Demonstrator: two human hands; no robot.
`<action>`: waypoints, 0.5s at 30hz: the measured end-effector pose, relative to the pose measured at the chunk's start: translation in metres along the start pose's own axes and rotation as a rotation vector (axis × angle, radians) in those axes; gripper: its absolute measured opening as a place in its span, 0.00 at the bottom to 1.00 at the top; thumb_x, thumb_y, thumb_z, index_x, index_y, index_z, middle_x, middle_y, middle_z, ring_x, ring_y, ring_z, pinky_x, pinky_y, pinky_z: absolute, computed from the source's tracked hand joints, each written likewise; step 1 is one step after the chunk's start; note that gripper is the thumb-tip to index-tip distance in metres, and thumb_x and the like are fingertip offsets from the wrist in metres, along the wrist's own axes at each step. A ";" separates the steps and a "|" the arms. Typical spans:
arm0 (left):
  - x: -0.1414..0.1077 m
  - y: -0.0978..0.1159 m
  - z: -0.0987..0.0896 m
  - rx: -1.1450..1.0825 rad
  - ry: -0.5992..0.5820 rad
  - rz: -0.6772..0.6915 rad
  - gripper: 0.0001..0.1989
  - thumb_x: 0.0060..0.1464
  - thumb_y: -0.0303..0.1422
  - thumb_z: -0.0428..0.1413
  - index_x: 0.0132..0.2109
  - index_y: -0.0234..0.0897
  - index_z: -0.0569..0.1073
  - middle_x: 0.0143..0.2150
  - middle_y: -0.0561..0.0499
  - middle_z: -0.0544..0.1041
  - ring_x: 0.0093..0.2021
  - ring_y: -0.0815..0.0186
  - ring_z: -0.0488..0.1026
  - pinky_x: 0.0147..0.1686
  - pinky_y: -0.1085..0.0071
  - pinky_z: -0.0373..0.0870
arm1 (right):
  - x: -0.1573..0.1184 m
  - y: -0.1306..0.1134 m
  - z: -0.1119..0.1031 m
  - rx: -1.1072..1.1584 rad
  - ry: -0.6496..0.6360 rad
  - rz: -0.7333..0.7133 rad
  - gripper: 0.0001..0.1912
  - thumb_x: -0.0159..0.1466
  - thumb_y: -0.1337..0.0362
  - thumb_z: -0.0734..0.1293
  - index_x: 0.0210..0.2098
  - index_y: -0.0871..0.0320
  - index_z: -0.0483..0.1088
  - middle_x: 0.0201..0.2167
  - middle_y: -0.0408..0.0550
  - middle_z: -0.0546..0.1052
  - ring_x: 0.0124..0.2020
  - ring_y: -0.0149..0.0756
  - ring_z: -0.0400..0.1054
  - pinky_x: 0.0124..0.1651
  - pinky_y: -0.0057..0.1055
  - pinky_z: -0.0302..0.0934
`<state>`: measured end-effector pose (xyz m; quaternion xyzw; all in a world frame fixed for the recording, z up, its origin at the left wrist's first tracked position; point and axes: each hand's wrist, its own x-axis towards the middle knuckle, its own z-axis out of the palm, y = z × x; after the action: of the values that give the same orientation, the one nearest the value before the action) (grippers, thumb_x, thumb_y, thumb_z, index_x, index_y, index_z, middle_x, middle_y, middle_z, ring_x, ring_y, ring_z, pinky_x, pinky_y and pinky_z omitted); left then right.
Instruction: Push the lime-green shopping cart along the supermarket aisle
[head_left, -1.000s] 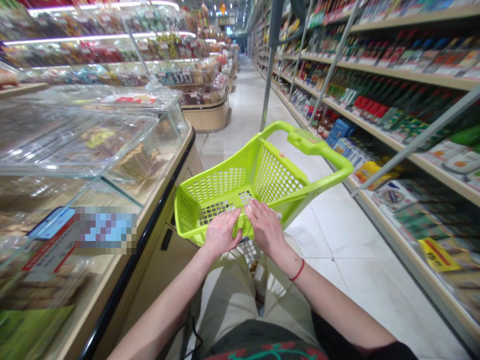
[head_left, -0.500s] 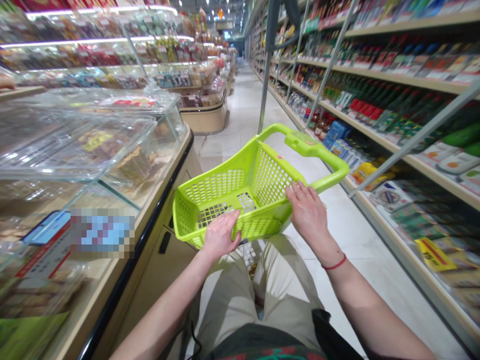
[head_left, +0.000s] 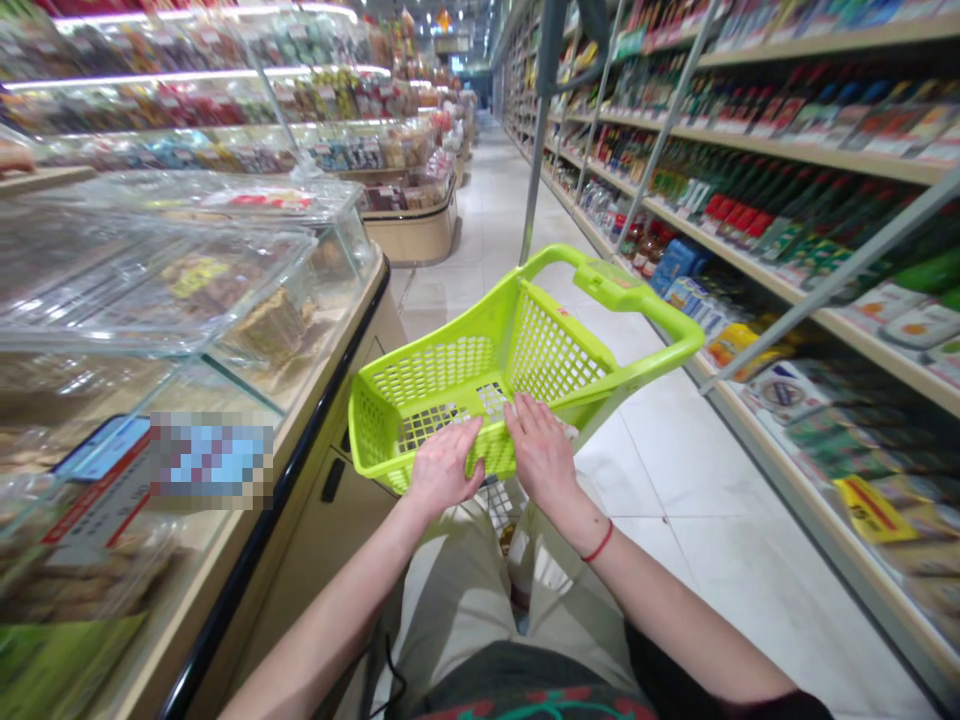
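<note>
A lime-green shopping cart (head_left: 450,360) with a perforated basket stands sideways right in front of my knees. Its looped handle (head_left: 660,320) points to the right. My left hand (head_left: 446,462) is curled over the near rim of the basket, fingers inside and thumb outside. Close beside it, my right hand (head_left: 541,445), with a red string at the wrist, grips the same rim. The far fingertips of both hands dip over the edge. Through the basket's grid floor the tiles show, and I see nothing lying in it.
Glass-sided food bins (head_left: 247,300) with a black-edged counter (head_left: 300,480) stand close on the left. Shelves of bottles and packets (head_left: 787,230) line the right side. A grey post (head_left: 536,150) rises behind the cart. The tiled aisle (head_left: 491,190) runs ahead between displays (head_left: 412,225).
My right hand has slid left along the near rim, from the handle end to beside my left hand. The cart has shifted very slightly right; my left hand keeps its place.
</note>
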<state>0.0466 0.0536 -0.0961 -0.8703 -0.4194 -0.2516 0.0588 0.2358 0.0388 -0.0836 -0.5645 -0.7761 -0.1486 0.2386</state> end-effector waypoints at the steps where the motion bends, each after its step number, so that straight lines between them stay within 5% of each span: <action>1: 0.000 0.000 0.000 0.002 0.001 0.002 0.30 0.56 0.35 0.53 0.65 0.36 0.61 0.58 0.44 0.75 0.56 0.57 0.73 0.58 0.59 0.69 | 0.000 -0.006 0.002 0.022 -0.015 -0.022 0.25 0.64 0.77 0.58 0.60 0.69 0.66 0.63 0.66 0.67 0.66 0.46 0.58 0.66 0.48 0.54; 8: 0.000 0.000 -0.001 -0.009 -0.008 0.003 0.30 0.56 0.35 0.53 0.65 0.36 0.61 0.58 0.44 0.75 0.56 0.58 0.73 0.58 0.59 0.69 | 0.001 -0.011 0.001 0.057 -0.039 -0.130 0.25 0.64 0.76 0.58 0.60 0.65 0.66 0.63 0.60 0.68 0.65 0.44 0.61 0.65 0.45 0.57; 15: -0.001 -0.001 0.000 -0.003 -0.003 -0.002 0.30 0.56 0.34 0.52 0.65 0.36 0.61 0.58 0.44 0.75 0.56 0.58 0.73 0.58 0.59 0.69 | 0.002 0.029 -0.019 -0.076 -0.041 -0.066 0.25 0.64 0.79 0.58 0.59 0.65 0.68 0.62 0.59 0.69 0.64 0.45 0.61 0.66 0.44 0.55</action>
<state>0.0452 0.0533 -0.0966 -0.8702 -0.4202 -0.2510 0.0566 0.2669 0.0397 -0.0676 -0.5500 -0.7930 -0.1742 0.1959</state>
